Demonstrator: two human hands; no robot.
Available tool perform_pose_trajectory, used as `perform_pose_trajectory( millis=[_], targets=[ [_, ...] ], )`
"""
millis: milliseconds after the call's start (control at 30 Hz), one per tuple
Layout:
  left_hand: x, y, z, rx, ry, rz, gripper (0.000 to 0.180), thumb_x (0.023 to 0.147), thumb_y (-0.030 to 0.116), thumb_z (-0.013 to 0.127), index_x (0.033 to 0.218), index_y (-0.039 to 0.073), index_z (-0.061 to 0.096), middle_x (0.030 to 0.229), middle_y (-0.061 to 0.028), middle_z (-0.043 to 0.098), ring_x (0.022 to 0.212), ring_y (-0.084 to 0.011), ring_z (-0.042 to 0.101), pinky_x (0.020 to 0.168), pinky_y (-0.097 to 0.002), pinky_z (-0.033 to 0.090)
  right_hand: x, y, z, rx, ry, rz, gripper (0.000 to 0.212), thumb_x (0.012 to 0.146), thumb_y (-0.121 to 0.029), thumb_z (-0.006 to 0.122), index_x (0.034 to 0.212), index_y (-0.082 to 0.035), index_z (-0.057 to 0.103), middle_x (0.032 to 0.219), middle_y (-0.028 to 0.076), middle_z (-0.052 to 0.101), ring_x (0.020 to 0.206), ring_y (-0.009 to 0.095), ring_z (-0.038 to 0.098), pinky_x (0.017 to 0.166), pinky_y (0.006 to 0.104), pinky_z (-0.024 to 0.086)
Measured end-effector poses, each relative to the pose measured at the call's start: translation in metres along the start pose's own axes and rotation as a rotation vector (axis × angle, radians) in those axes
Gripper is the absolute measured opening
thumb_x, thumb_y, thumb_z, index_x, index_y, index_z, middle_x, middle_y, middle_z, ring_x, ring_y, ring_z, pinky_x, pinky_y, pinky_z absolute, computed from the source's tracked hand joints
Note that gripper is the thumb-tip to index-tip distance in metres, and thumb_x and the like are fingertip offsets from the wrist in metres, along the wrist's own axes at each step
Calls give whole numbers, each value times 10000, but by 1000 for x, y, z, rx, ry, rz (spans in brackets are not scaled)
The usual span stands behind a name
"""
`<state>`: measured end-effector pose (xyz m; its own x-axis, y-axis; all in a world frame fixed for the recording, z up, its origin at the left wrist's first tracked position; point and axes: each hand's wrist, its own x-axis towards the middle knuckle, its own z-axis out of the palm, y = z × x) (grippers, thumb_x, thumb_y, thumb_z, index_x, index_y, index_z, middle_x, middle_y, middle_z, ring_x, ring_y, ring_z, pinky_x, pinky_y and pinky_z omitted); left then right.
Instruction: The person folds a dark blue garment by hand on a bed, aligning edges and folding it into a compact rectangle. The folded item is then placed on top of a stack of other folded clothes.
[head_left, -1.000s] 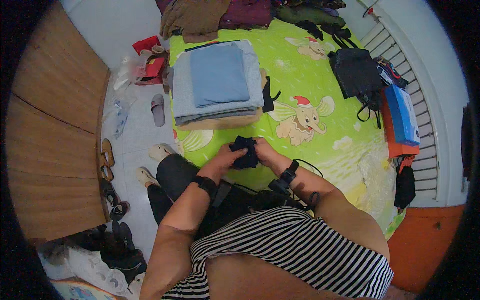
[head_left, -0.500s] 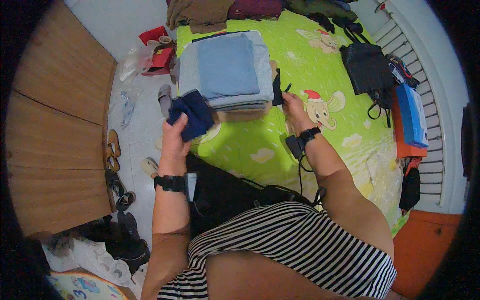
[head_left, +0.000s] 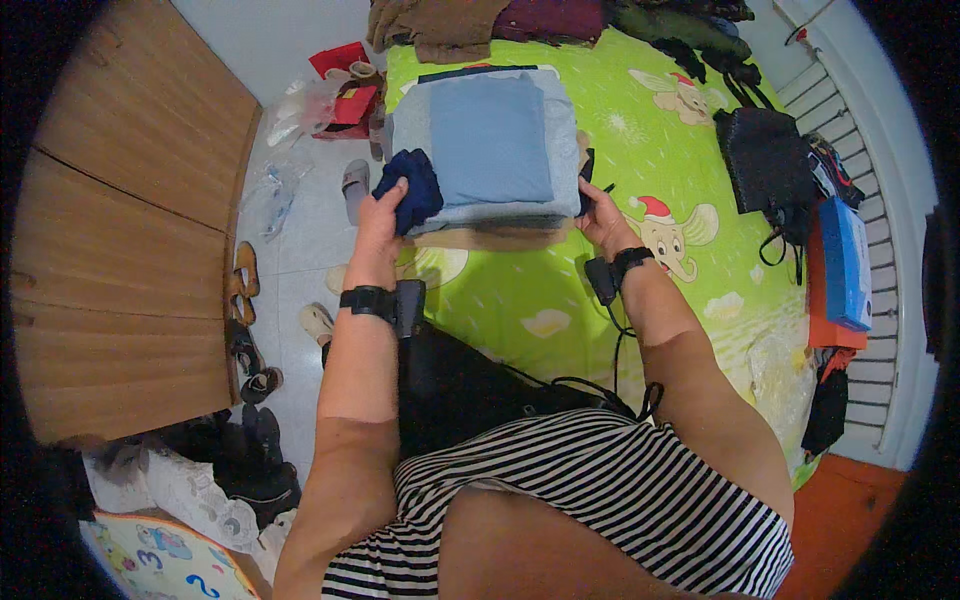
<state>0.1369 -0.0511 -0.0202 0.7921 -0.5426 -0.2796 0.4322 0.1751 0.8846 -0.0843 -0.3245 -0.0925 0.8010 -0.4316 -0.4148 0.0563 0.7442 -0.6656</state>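
A stack of folded clothes sits on the green bed sheet (head_left: 520,270), with a light blue folded garment (head_left: 490,140) on top and grey and tan layers beneath. My left hand (head_left: 378,215) is closed on a folded navy blue cloth (head_left: 418,195), held against the stack's near left corner. At the opposite side, my right hand (head_left: 606,222) pinches a small black cloth (head_left: 587,165) with a thin strap-like end, beside the stack's right edge. Part of that black cloth is hidden by my fingers and the stack. Both wrists wear black bands with small boxes.
More clothes, including a brown garment (head_left: 440,25), lie along the bed's far edge. On the right are a black bag (head_left: 760,150), a blue box (head_left: 846,265) and a white bed rail (head_left: 875,300). Wooden cabinets (head_left: 130,250) and shoes (head_left: 245,280) stand left.
My left hand has brought the navy cloth up against the stack's left corner. My right hand stays at the black cloth by the right edge. The whole view has shifted slightly.
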Motion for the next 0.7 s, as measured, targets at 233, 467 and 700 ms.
perform_pose_trajectory(
  millis=[233,467,700],
  targets=[
    [0,14,15,316,100,-48,313,826,88,585,1097,-68,563,964,-111,635,802,-196,630,682,-298,513,21,6,-1,162,-53,-84,302,827,-232,604,1071,-53,602,1048,86,633,976,212,589,873,352,461],
    [2,9,14,-3,-10,-125,394,848,115,557,1230,26,515,1155,-46,589,908,-147,605,726,-284,492,22,3,8,179,64,22,323,835,-223,591,1107,-47,584,1064,92,628,978,244,589,890,410,454],
    [31,-18,-7,12,-51,-74,385,820,347,589,1090,74,613,945,-18,642,780,-131,592,650,-257,445,31,9,13,70,-3,41,375,801,-192,634,1102,16,554,1052,140,615,919,266,612,819,431,497]
  ],
)
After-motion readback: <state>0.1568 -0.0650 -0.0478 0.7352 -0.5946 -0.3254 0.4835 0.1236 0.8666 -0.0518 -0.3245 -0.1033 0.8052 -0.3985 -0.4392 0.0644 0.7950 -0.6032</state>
